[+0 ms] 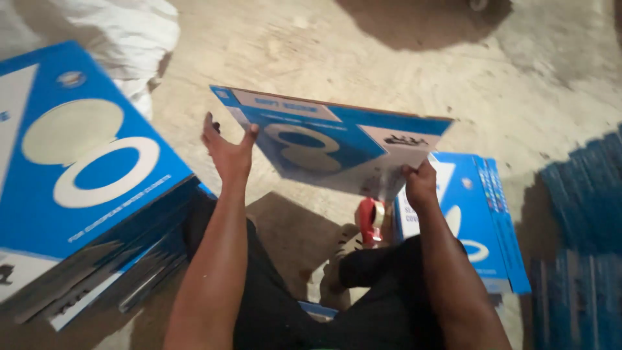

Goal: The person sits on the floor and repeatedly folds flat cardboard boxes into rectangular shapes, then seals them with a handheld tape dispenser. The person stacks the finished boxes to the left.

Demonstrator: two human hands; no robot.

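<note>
I hold a flat blue and white cardboard carton (pixel 324 146) up in front of me, above the concrete floor. My left hand (pixel 227 150) presses its left edge with fingers spread. On the lower right corner, my right hand (pixel 421 183) grips the carton. A red tape dispenser (pixel 370 219) lies on the floor just below the carton, between my legs in black trousers.
A tall stack of flat blue cartons (pixel 84 188) leans at my left. Another flat blue carton pile (pixel 479 220) lies on the floor at my right. Dark blue bundled sheets (pixel 583 246) sit at the far right. A white sack (pixel 129 32) lies at top left.
</note>
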